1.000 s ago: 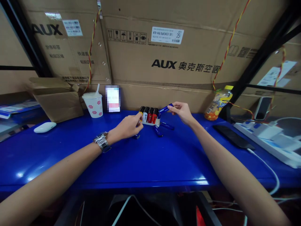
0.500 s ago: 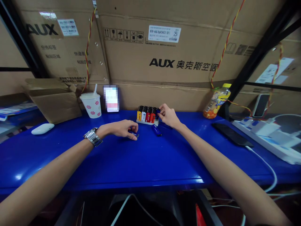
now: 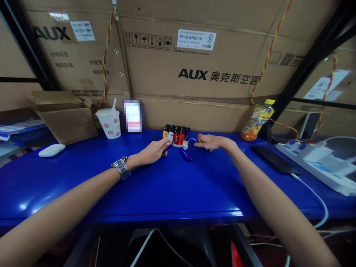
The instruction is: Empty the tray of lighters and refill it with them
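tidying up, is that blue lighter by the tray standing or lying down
Lying flat: the lighter rests on the table in front of the tray.

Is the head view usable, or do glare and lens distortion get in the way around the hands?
Head view: glare marks the blue tabletop near its front edge; wide-angle distortion bends the cardboard cartons; the left hand and right hand show no obvious blur.

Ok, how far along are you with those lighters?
A row of lighters already stands in the white tray. In hand: the right hand has its fingertips at a blue lighter beside the tray, and the left hand is at the tray's edge, anything in it hidden. Left: one more blue lighter lies loose on the blue table.
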`<state>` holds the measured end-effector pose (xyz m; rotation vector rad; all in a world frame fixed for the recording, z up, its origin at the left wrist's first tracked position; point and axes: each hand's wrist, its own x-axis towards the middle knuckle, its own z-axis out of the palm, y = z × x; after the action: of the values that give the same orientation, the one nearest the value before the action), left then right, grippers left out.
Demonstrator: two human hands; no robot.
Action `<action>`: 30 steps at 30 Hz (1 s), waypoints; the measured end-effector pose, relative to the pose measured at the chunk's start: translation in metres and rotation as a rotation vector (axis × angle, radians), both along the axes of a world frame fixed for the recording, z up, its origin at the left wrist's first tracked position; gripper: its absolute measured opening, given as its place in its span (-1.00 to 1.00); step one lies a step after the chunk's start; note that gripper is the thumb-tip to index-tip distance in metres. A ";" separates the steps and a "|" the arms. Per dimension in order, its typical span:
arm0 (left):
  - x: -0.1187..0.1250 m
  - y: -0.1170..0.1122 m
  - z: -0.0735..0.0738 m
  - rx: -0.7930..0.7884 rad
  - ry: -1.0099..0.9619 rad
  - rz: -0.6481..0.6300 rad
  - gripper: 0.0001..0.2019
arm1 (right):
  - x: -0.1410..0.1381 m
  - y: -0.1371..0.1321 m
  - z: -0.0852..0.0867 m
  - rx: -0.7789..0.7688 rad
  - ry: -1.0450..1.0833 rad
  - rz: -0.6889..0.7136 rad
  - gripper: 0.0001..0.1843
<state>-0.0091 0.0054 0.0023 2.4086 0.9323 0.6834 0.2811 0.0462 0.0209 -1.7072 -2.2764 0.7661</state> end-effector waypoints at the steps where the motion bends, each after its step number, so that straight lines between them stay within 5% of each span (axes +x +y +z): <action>1: 0.001 0.000 -0.001 -0.009 -0.033 0.009 -0.71 | 0.000 -0.002 0.001 0.018 0.117 0.006 -0.58; 7: 0.003 0.002 -0.006 -0.004 -0.156 0.118 -0.68 | -0.014 -0.005 0.009 0.503 0.636 -0.018 -0.60; 10: 0.004 0.002 -0.007 -0.027 -0.163 0.173 -0.76 | -0.024 -0.002 0.005 0.570 0.845 -0.085 -0.63; 16: 0.005 0.002 -0.008 0.027 -0.107 0.189 -0.84 | -0.044 -0.002 -0.002 0.418 1.121 -0.150 -0.62; 21: 0.004 0.002 -0.003 0.309 -0.094 0.253 -0.87 | -0.052 -0.005 -0.002 0.371 1.101 -0.160 -0.64; 30: 0.002 0.000 -0.002 0.308 -0.176 0.292 -0.93 | -0.061 -0.013 -0.004 0.167 1.028 -0.042 -0.77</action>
<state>-0.0071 0.0049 0.0001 2.4386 1.1885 1.2045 0.2206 0.0331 0.0172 -0.9150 -1.5104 1.0688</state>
